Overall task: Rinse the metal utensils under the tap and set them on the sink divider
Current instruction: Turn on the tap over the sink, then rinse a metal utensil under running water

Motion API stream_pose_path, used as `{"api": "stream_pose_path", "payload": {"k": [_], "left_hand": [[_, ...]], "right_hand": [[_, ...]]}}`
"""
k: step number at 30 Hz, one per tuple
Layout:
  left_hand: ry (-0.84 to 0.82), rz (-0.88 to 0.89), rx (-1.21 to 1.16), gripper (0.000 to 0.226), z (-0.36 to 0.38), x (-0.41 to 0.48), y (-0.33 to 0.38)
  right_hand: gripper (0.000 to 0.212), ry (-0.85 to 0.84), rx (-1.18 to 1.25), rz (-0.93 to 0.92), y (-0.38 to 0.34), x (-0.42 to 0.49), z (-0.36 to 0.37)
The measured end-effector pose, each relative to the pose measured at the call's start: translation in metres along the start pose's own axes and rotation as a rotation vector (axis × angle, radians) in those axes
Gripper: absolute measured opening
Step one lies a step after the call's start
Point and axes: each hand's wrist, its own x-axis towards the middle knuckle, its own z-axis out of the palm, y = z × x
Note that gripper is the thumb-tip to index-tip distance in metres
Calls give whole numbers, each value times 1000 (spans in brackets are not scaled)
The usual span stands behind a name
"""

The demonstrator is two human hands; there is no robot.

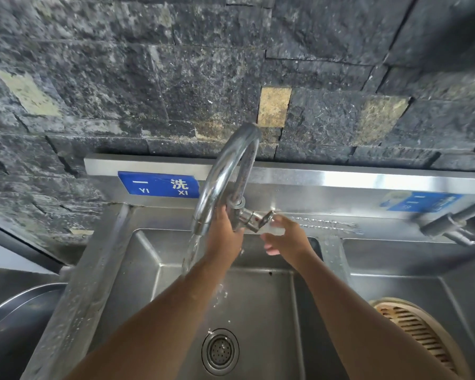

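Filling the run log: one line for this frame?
tap: running | left hand: on tap base | right hand: at lever, empty | utensils: behind sink

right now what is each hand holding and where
The left hand wraps the tap at the base of its neck. The right hand reaches at the tap's lever, fingers loose; a closed grip cannot be told.

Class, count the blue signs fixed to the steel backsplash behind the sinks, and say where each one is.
2. One blue sign is behind the left basin, left of the tap. The second blue sign, blurred, is behind the right basin. More may lie outside the frame.
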Motion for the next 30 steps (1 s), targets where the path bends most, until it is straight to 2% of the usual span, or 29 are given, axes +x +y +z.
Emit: {"api": "stream_pose_path", "payload": {"k": [3,6,9,11,14,18,23,30], "left_hand": [[-79,-53,131,55,5,-22,-3],[-190,-83,221,49,17,-36,-1],[-413,40,395,52,38,-47,2],[-488,119,477,52,56,-52,6],[-407,210,524,48,82,-49,15],[-313,269,591,69,106,-36,26],[-340,244,724,93,124,-28,24],[-364,146,831,99,143,-34,-1]], "right_hand": [[55,69,-57,1,2,-15,-21],[38,112,-360,-61,6,-24,-42],[39,99,-571,-84,15,-24,-68],[43,62,-668,-121,22,-15,-86],[42,8,-794,-202,29,2,-110],[38,-12,-998,-284,31,26,-129],[33,-27,-1103,-398,32,49,-134],[19,-72,-1169,-478,42,68,-133]]}}
